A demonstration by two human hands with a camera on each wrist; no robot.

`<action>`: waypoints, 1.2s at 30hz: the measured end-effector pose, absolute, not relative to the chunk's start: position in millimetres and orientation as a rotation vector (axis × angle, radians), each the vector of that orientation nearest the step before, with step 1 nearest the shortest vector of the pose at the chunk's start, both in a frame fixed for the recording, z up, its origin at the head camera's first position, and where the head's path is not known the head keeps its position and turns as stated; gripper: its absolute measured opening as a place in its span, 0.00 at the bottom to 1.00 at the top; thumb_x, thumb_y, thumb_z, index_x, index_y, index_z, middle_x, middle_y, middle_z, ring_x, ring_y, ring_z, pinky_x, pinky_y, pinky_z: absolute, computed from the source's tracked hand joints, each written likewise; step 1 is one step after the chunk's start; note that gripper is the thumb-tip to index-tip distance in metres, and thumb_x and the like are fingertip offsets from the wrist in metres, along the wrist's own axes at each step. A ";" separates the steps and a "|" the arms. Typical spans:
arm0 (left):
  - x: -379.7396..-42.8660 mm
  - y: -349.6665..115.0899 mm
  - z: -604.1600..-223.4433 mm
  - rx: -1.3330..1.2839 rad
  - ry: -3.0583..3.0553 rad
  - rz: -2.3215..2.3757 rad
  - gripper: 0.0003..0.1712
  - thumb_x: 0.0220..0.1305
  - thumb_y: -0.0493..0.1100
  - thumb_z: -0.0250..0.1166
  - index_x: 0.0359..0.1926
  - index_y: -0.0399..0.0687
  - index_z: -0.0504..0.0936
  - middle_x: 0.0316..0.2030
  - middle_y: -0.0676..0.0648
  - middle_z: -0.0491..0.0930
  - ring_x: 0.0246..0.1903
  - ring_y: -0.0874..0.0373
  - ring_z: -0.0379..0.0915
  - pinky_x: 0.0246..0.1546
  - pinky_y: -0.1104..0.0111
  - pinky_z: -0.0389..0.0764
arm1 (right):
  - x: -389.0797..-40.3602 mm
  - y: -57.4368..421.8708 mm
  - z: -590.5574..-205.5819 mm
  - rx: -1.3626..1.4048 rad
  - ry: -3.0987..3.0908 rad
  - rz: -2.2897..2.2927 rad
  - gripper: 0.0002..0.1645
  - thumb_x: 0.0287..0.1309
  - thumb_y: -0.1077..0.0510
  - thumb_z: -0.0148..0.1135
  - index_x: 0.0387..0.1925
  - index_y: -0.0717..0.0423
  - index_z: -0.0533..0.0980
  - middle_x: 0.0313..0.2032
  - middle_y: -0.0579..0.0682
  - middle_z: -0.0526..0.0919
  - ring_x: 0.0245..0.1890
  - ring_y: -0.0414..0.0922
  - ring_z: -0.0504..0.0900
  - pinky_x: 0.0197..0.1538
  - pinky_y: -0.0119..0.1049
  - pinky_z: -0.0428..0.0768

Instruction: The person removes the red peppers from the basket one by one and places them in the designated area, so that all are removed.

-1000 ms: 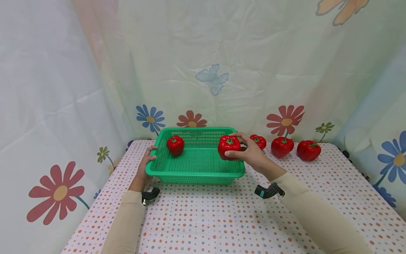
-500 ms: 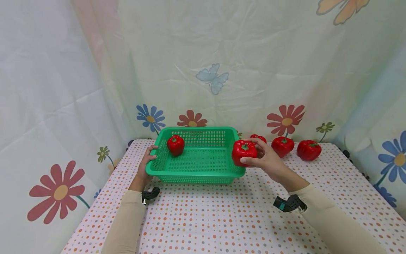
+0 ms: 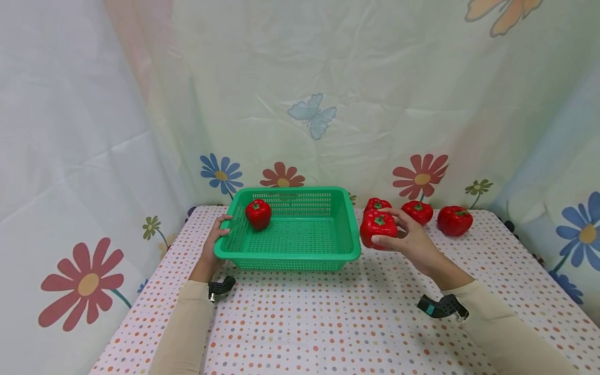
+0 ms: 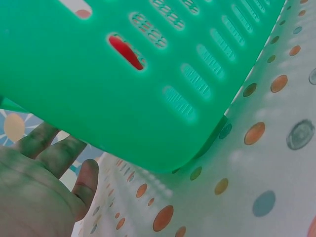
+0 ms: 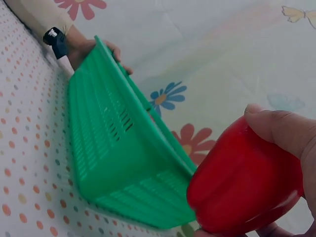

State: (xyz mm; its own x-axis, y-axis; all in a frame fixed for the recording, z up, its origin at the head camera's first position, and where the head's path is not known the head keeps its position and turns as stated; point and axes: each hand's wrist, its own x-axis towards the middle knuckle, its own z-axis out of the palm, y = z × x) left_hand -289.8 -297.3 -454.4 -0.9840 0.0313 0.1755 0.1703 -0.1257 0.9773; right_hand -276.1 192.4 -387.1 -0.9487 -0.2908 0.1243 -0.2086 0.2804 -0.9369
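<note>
A red bell pepper (image 3: 376, 228) is held in my right hand (image 3: 414, 245), just right of the green plastic basket (image 3: 290, 257). In the right wrist view the thumb lies on one side of this pepper (image 5: 242, 182), with fingertips showing at its lower edge. My left hand (image 3: 213, 242) holds the basket's left rim; in the right wrist view its fingers (image 5: 114, 50) reach over that rim. Inside the basket, at the left, rests one red bell pepper (image 3: 258, 214). Through a basket slot in the left wrist view shows a bit of red pepper (image 4: 126, 52).
Behind the held pepper is another red bell pepper (image 3: 377, 203). Two more stand farther right, a nearer pepper (image 3: 418, 211) and an outer pepper (image 3: 454, 221). A dotted cloth (image 3: 290, 323) covers the table. A flowered curtain (image 3: 262, 104) hangs behind and at both sides.
My right hand has carried the bell pepper from over the basket's right part, out past its right rim. The left hand and the basket have stayed put.
</note>
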 end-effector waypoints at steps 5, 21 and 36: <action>-289.5 -297.4 -455.2 -0.236 -2.016 -2.280 0.21 0.69 0.38 0.38 0.60 0.60 0.59 0.73 0.41 0.47 0.65 0.42 0.52 0.57 0.60 0.71 | -282.6 197.0 -398.5 -0.404 2.469 -1.754 0.53 0.55 0.49 0.71 0.74 0.49 0.51 0.70 0.64 0.57 0.65 0.66 0.63 0.47 0.45 0.83; -290.1 -294.7 -456.7 -0.226 -2.005 -2.289 0.20 0.68 0.38 0.39 0.58 0.60 0.60 0.73 0.41 0.47 0.66 0.43 0.53 0.58 0.59 0.69 | -309.7 198.5 -441.4 -0.129 2.507 -1.602 0.61 0.49 0.40 0.73 0.76 0.46 0.48 0.72 0.65 0.54 0.68 0.67 0.57 0.57 0.56 0.77; -290.3 -297.5 -454.9 -0.242 -2.000 -2.293 0.20 0.69 0.37 0.39 0.57 0.63 0.61 0.71 0.44 0.50 0.64 0.45 0.54 0.56 0.62 0.71 | -314.1 196.0 -446.7 -0.088 2.474 -1.533 0.61 0.53 0.41 0.70 0.77 0.48 0.44 0.72 0.68 0.51 0.69 0.69 0.54 0.61 0.60 0.73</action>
